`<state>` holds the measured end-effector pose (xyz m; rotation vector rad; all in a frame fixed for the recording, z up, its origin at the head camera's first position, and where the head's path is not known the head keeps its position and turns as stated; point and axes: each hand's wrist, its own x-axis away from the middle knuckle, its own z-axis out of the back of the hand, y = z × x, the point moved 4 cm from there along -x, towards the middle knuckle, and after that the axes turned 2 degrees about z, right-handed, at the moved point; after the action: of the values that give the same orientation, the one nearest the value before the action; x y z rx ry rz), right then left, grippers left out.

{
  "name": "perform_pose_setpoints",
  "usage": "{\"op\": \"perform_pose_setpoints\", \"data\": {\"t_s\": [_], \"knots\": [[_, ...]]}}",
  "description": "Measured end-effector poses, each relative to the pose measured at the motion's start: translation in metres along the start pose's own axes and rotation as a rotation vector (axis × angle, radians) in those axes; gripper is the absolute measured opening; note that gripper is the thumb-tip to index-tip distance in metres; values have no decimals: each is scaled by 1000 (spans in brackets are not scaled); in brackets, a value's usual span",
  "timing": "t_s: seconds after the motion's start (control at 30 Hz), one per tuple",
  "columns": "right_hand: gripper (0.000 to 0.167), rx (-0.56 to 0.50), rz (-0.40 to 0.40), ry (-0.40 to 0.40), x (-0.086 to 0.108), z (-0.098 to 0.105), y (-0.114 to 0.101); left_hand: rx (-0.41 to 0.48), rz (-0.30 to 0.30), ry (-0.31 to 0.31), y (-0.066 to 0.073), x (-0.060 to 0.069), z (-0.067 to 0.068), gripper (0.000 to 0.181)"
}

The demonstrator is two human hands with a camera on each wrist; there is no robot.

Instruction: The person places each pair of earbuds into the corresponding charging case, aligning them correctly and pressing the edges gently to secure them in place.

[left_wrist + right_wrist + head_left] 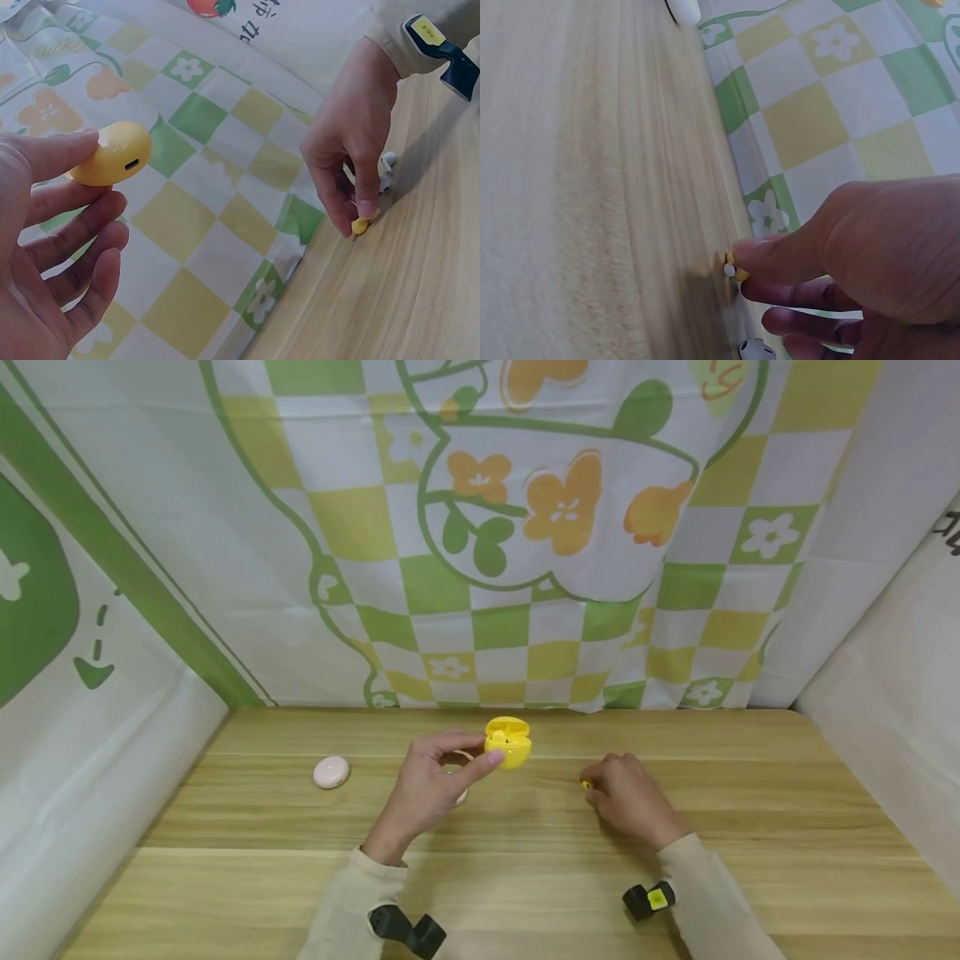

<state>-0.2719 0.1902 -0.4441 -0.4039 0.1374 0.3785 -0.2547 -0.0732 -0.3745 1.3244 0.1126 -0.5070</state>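
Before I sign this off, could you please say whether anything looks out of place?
Slightly odd: at least one white earbud lies loose, uncased, on the table by the right hand. No damage shows.

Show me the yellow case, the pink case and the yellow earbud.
Yellow case point(512, 754): head view, front of body.
Pink case point(331, 772): head view, top surface.
Yellow earbud point(360, 226): left wrist view, rounded end.
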Motion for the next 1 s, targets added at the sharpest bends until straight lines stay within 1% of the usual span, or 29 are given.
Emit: {"op": "perform_pose_setpoints", "data": {"t_s": [0.37, 0.5, 0.7, 0.83, 0.9, 1.0], "knots": [[14, -31, -69, -15, 2, -1, 1, 11, 1, -11, 1, 1, -1, 17], [15, -41, -75, -21, 2, -1, 2, 10, 2, -15, 1, 1, -1, 18], [12, -56, -79, -42, 1, 0, 2, 6, 12, -25, 2, 1, -1, 19], [12, -108, -73, -46, 0, 3, 1, 6, 10, -24, 1, 0, -1, 19], [14, -150, -50, -27, 0, 6, 1, 8, 9, -22, 1, 0, -1, 19], [13, -227, -26, 23, -1, 11, 1, 14, 9, -20, 1, 0, -1, 19]]}}
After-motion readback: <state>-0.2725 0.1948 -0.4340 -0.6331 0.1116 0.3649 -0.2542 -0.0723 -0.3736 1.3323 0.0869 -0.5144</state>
